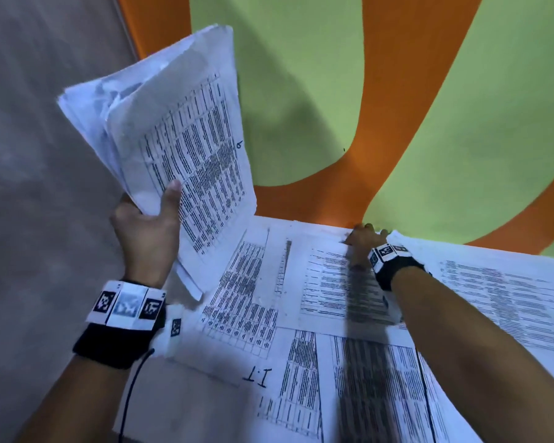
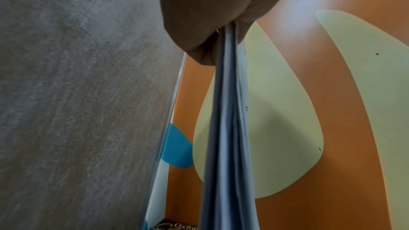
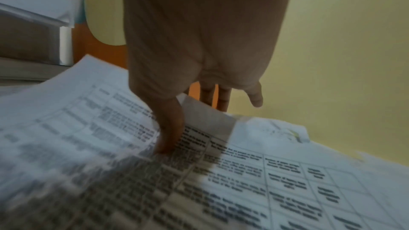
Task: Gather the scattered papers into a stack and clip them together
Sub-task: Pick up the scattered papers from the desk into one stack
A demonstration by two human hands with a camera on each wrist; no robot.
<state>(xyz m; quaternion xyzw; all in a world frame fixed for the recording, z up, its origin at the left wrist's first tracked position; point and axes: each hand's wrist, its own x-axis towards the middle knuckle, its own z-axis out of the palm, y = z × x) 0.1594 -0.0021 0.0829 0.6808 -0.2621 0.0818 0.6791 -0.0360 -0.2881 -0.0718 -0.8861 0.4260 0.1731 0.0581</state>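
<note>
My left hand [image 1: 151, 209] grips a bundle of printed papers [image 1: 179, 123] by its lower corner and holds it raised and tilted over the table's left end. In the left wrist view the bundle [image 2: 228, 128] runs edge-on out of my left hand [image 2: 205, 24]. My right hand [image 1: 362, 241] reaches to the table's far edge. There its thumb [image 3: 168, 139] presses on top of a printed sheet [image 3: 243, 172] while the fingers [image 3: 212, 100] hang behind the sheet's lifted far edge. This sheet [image 1: 327, 282] lies over other loose sheets [image 1: 243, 298]. No clip is in view.
More printed sheets cover the near part [image 1: 365, 394] and right part [image 1: 509, 298] of the pale table [image 1: 179, 398]. An orange and green wall [image 1: 301, 91] stands right behind the table. Grey floor [image 1: 29, 187] lies to the left. A book cover [image 2: 177, 228] shows far below.
</note>
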